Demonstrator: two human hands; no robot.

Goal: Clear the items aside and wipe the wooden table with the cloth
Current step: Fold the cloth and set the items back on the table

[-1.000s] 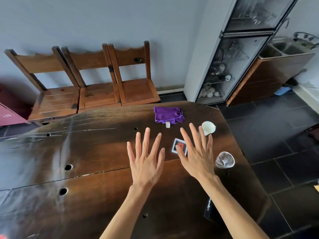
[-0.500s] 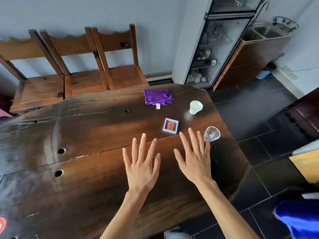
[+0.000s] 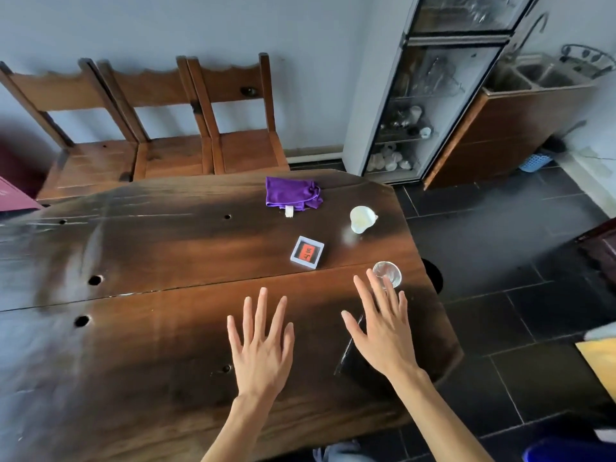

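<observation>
A crumpled purple cloth (image 3: 293, 195) lies near the far edge of the dark wooden table (image 3: 150, 261). In front of it sit a small white cup (image 3: 362, 220), a white-framed square box with a red face (image 3: 307, 252) and a clear glass (image 3: 387, 274). My left hand (image 3: 261, 345) hovers flat over the table's near middle, fingers spread, holding nothing. My right hand (image 3: 383, 328) is spread too, its fingertips just short of the glass. Under my right palm lies a dark flat object (image 3: 350, 361), partly hidden.
Three wooden chairs (image 3: 166, 128) stand against the wall behind the table. A glass-door cabinet (image 3: 430, 95) and a wooden sink counter (image 3: 520, 121) are at the back right. Dark tiled floor (image 3: 516, 261) lies to the right of the table. Small round holes dot the tabletop.
Both spread hands have drawn back from the red-faced box toward the near edge and stayed empty. The view has shifted slightly; the items have not moved.
</observation>
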